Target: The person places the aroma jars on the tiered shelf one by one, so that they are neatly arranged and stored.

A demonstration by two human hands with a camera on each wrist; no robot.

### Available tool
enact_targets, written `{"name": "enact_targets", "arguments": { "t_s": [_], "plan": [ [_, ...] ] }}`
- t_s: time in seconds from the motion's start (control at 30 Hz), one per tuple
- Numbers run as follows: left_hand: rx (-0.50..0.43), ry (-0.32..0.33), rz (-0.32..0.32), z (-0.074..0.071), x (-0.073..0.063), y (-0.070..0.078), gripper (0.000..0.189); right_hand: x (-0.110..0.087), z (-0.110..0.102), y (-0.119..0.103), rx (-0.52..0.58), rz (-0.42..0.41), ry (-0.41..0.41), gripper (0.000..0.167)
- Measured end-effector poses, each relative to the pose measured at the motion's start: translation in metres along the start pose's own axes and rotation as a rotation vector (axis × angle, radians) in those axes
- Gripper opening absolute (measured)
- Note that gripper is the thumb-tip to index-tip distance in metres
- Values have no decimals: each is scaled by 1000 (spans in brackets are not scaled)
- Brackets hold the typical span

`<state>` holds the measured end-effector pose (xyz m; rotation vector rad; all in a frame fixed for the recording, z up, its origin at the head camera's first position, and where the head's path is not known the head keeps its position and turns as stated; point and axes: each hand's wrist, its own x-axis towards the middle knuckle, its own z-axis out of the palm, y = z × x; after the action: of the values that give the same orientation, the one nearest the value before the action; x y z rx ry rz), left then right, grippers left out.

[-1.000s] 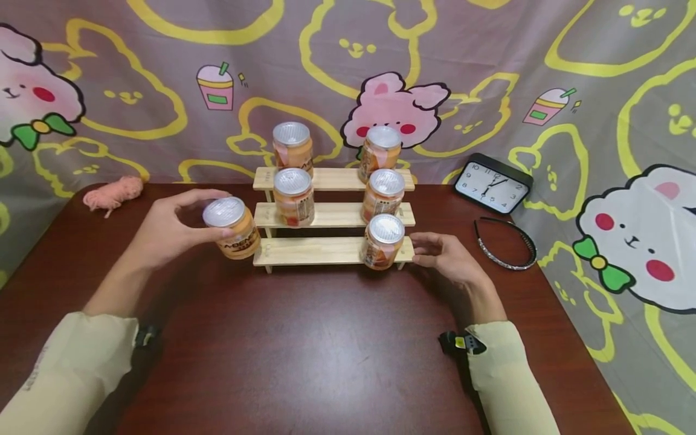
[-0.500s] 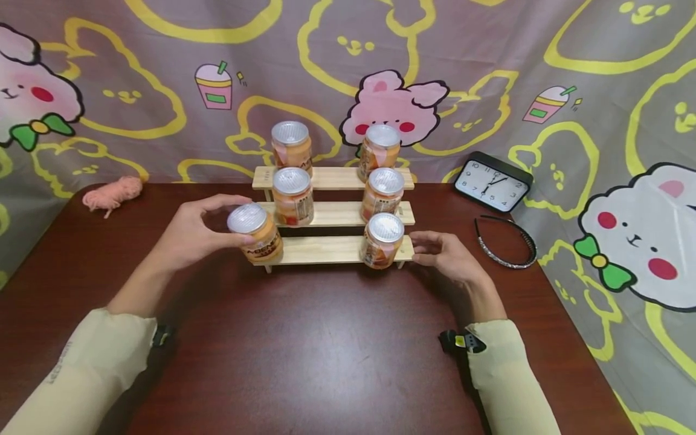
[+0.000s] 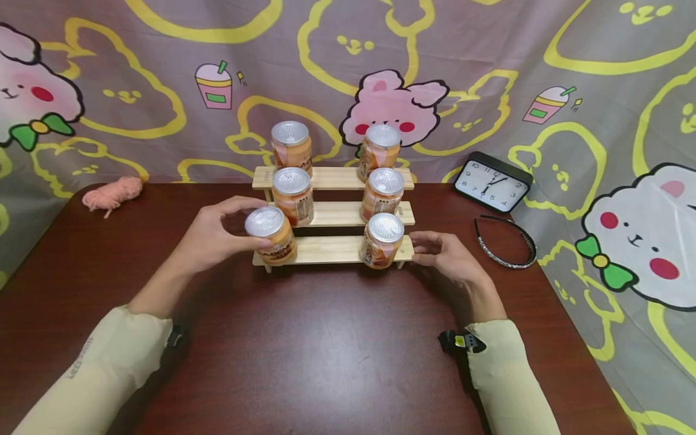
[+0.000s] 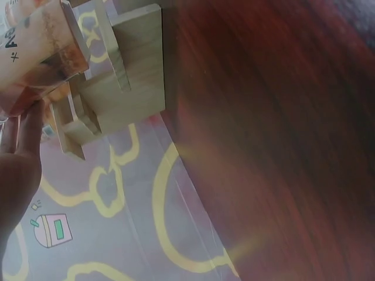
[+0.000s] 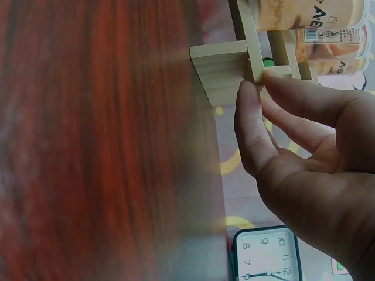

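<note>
In the head view my left hand (image 3: 214,235) grips an orange can (image 3: 280,246) with a silver lid, thumb in front and fingers behind. This can (image 4: 44,55) is at the left end of the lowest step of a three-step wooden rack (image 3: 328,249); whether it bears on the board is hard to tell. My right hand (image 3: 451,258) pinches the right end of that step between thumb and fingertips, as the right wrist view shows at the board's end (image 5: 253,52). A similar can (image 3: 382,241) stands on the same step's right side.
Two cans stand on the middle step, left (image 3: 293,198) and right (image 3: 383,196), and two more on the top step. A clock (image 3: 493,183) and a headband (image 3: 505,263) lie to the right on the dark table (image 3: 326,350). Pink yarn (image 3: 113,194) lies at far left.
My left hand has carried the can rightward, from beside the rack to over the left end of the lowest step. The right hand has stayed at the rack's right end.
</note>
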<state>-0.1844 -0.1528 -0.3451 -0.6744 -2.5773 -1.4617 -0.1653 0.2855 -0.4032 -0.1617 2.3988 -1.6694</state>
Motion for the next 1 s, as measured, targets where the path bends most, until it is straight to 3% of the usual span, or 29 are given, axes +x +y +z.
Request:
{"name": "enact_targets", "arguments": {
  "t_s": [0.37,1.0],
  "plan": [
    [-24,15,126,13,2,-1,64,0,0,0,4,-5,-5,50],
    [-228,-6,171,32,4,-6,61,0,-1,0,-1,1,-5,50]
  ]
}}
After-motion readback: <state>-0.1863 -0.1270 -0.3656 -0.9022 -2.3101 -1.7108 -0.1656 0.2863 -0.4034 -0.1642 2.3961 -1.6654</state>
